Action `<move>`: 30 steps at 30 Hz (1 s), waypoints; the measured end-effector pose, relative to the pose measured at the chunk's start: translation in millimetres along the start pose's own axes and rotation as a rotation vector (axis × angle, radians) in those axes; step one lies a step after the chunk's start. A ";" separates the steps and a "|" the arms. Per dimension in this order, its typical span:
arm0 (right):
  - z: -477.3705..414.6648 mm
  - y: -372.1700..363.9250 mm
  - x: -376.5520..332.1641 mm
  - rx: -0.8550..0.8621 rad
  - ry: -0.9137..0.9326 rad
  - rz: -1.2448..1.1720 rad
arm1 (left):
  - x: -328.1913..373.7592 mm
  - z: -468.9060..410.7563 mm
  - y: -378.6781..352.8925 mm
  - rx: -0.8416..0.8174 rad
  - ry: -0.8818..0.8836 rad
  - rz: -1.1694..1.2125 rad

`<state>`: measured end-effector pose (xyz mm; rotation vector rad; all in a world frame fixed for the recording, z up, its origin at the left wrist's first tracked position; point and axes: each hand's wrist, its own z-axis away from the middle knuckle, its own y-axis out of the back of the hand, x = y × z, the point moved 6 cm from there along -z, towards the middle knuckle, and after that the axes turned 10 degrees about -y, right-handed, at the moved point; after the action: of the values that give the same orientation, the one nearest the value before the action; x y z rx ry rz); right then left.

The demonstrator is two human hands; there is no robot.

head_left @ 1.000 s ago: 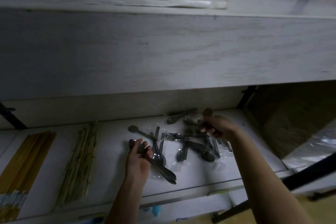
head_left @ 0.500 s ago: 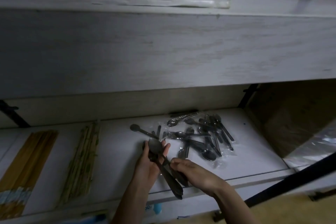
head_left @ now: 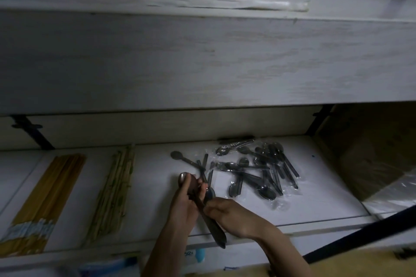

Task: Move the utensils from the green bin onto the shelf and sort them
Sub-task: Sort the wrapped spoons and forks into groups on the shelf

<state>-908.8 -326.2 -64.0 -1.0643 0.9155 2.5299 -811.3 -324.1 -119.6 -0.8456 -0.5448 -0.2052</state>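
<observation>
My left hand point(head_left: 183, 206) grips a bunch of dark spoons point(head_left: 215, 228) above the front of the white shelf point(head_left: 315, 198); their bowls stick up past my fingers and the handles hang down over the shelf's front edge. My right hand point(head_left: 229, 215) holds the same bunch from the right side, fingers curled round the handles. A loose pile of plastic-wrapped spoons point(head_left: 258, 171) lies on the shelf behind and to the right. One single spoon point(head_left: 180, 157) lies just left of that pile. The green bin is out of view.
Yellow chopsticks point(head_left: 45, 198) with blue-white wrapped ends and a row of bamboo-pattern chopsticks point(head_left: 114, 191) lie on the shelf's left part. A thick upper shelf board point(head_left: 202, 58) overhangs close above. A cardboard box point(head_left: 371, 148) stands at the right.
My right hand left the back pile and came forward to the bunch in my left hand. The left hand lifted its spoons off the shelf.
</observation>
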 end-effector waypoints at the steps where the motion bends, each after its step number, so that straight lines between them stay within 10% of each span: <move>1: 0.8 0.2 -2.1 0.023 0.032 0.072 | 0.2 -0.4 0.0 -0.016 0.013 0.003; 8: -3.7 3.4 9.9 0.207 -0.009 0.034 | 10.0 0.4 -4.4 -0.164 -0.009 0.081; 22: -9.9 -60.9 2.6 -0.351 -0.271 -1.233 | 24.8 -17.4 10.1 -0.066 -0.040 -0.126; 25: -13.7 -65.9 -4.4 -0.279 -0.273 -1.048 | 34.3 -25.5 19.5 -0.051 -0.101 -0.198; 30: -37.4 -52.9 -20.8 0.173 -0.107 0.126 | 54.5 -40.4 15.5 -0.026 -0.214 -0.494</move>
<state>-849.8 -308.9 -93.3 -0.8367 1.1805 2.5226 -744.1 -342.3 -122.3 -0.7511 -0.9508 -0.5782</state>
